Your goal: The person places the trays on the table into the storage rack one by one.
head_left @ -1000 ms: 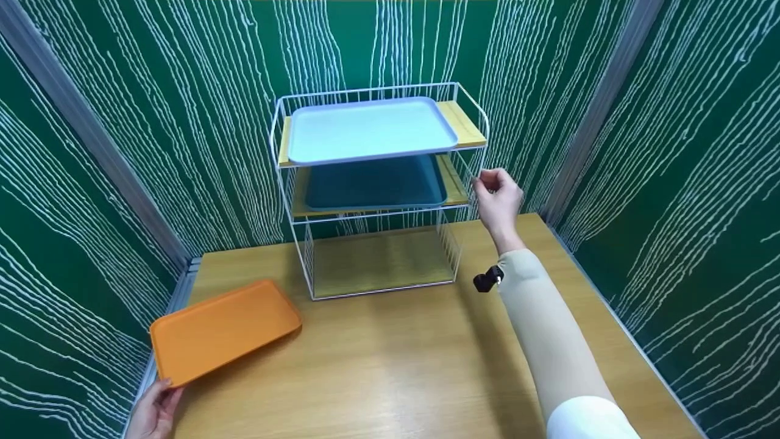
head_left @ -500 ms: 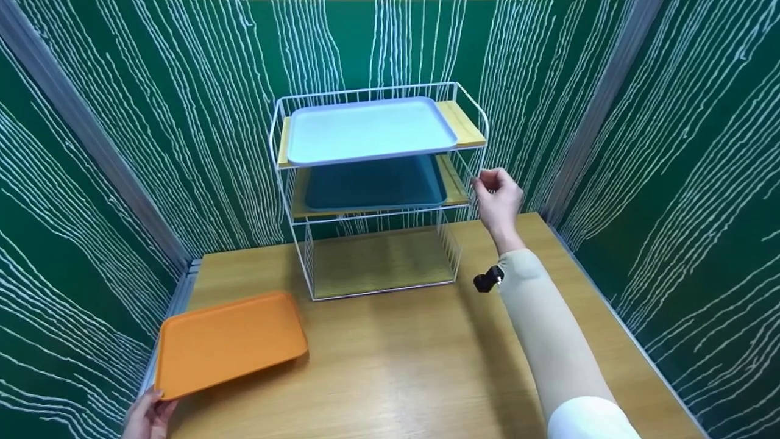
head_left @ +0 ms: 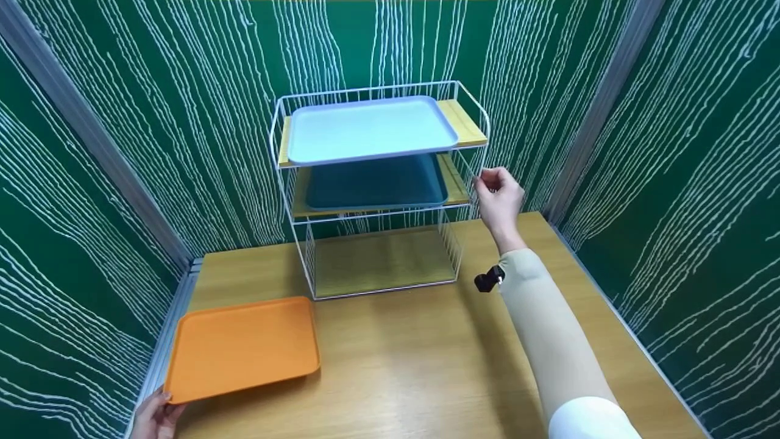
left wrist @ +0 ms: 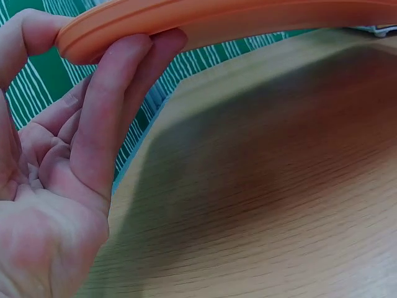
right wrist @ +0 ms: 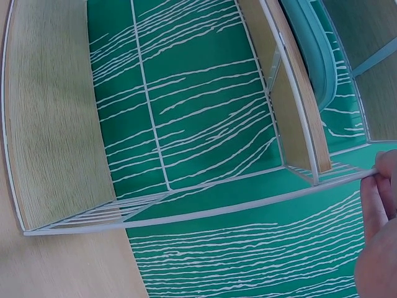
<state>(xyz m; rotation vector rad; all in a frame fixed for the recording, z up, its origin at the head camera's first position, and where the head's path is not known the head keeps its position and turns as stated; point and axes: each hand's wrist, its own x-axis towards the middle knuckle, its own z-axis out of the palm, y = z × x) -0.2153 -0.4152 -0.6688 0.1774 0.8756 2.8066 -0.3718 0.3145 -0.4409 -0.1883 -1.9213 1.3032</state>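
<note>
An orange tray point(head_left: 244, 347) is held above the table at the front left by my left hand point(head_left: 157, 416), which pinches its near left corner. In the left wrist view the thumb lies over the rim of the orange tray point(left wrist: 248, 15) and the fingertips press its underside; its shadow falls on the wood below. My right hand point(head_left: 501, 198) pinches the right front post of the white wire rack point(head_left: 385, 211); in the right wrist view the fingers point(right wrist: 372, 208) close on that thin post. A light blue tray point(head_left: 372, 131) lies on the top shelf, a dark teal tray point(head_left: 378, 183) on the middle one.
The rack's bottom shelf point(head_left: 381, 262) is a wooden board near table level. Wood tabletop point(head_left: 396, 353) extends in front of the rack. Green walls with white lines point(head_left: 91, 183) enclose the table on three sides. A small black device point(head_left: 487, 280) sits at my right wrist.
The orange tray has shifted right and toward me, turning to lie squarer and flatter to the view, with my left hand still pinching its corner. My right hand stays on the rack post.
</note>
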